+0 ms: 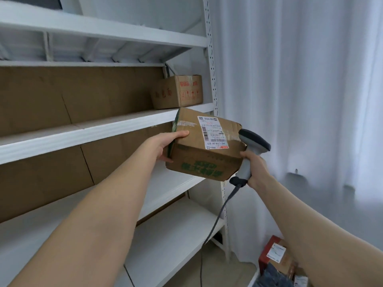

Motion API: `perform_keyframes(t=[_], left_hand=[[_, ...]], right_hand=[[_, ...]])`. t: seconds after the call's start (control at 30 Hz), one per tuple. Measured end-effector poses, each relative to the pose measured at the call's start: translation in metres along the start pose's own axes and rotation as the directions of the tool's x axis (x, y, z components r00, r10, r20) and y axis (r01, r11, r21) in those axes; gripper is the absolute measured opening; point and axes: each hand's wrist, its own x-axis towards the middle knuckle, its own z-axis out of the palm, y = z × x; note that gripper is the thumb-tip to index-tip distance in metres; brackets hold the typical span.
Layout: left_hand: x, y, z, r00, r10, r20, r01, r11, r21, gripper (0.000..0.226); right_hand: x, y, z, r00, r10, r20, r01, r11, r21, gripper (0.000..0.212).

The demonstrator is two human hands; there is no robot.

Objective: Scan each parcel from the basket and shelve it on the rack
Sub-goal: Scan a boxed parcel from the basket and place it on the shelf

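Observation:
My left hand grips the left end of a brown cardboard parcel with green print, held in the air in front of the white rack. A white shipping label with barcodes lies on the parcel's top face. My right hand grips the handle of a grey barcode scanner, whose head sits at the parcel's right edge, close to the label. The scanner's cable hangs down toward the floor. At the bottom right lie more parcels, partly hidden by my right arm.
A brown carton with red print stands at the right end of the shelf above the held parcel. Cardboard sheets back the rack. The rack's perforated upright runs beside a white curtain on the right.

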Motion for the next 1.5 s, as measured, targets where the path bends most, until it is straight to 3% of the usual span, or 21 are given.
perform_keyframes(t=[0.13,0.27,0.47,0.83,0.93,1.0,1.1,1.3,1.5], left_hand=[[-0.004,0.041,0.001,0.992,0.113,-0.063,-0.108,0.992,0.066,0.074],[0.002,0.075,-0.01,0.971,0.219,-0.097,-0.206,0.969,0.134,0.079],[0.03,0.123,-0.046,0.927,0.322,-0.191,-0.308,0.946,0.102,0.077],[0.135,0.164,-0.153,0.857,0.312,-0.409,-0.306,0.948,0.082,0.073],[0.163,0.163,-0.174,0.836,0.317,-0.448,-0.295,0.948,0.119,0.079],[0.181,0.158,-0.185,0.827,0.311,-0.468,-0.275,0.95,0.144,0.088],[0.207,0.151,-0.199,0.828,0.301,-0.472,-0.256,0.954,0.159,0.095],[0.23,0.14,-0.185,0.866,0.34,-0.366,-0.29,0.939,0.185,0.111],[0.233,0.137,-0.134,0.723,0.641,-0.259,-0.491,0.74,0.46,0.116]], right_hand=[[0.009,-0.023,0.024,0.998,-0.057,-0.024,0.058,0.997,0.047,0.028],[0.019,-0.043,0.051,0.996,-0.085,0.003,0.084,0.992,0.097,0.021],[0.043,-0.075,0.111,0.985,-0.156,0.067,0.148,0.982,0.114,0.022],[0.104,-0.097,0.254,0.943,-0.232,0.238,0.239,0.971,0.0,0.031],[0.12,-0.091,0.287,0.932,-0.225,0.285,0.241,0.97,-0.021,0.045],[0.13,-0.083,0.304,0.925,-0.221,0.309,0.242,0.97,-0.032,0.036],[0.143,-0.075,0.322,0.918,-0.207,0.337,0.231,0.972,-0.032,0.026],[0.156,-0.062,0.342,0.899,-0.113,0.424,0.086,0.993,0.083,0.032],[0.17,-0.039,0.349,0.91,-0.095,0.405,0.052,0.992,0.115,0.033]])
